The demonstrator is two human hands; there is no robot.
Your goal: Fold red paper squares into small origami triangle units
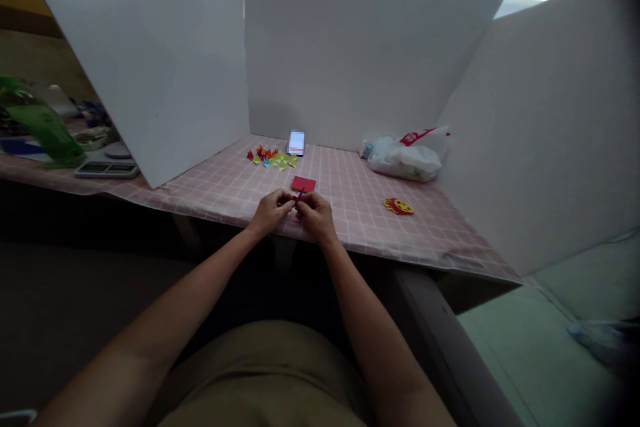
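My left hand (273, 209) and my right hand (314, 213) meet above the near edge of the pink checked table (350, 207). Both pinch a small red folded paper piece (300, 196) between their fingertips. Just beyond them a stack of red paper squares (304, 184) lies flat. Farther back sits a heap of small folded paper shapes (273, 157) in red, yellow, green and orange. A phone (297, 142) with a lit screen leans against the back wall.
White boards wall the table on three sides. A white plastic bag (405, 157) lies at the back right, a red and yellow paper item (399, 206) in front of it. Left of the boards are a calculator (107, 169) and a green object (43, 125).
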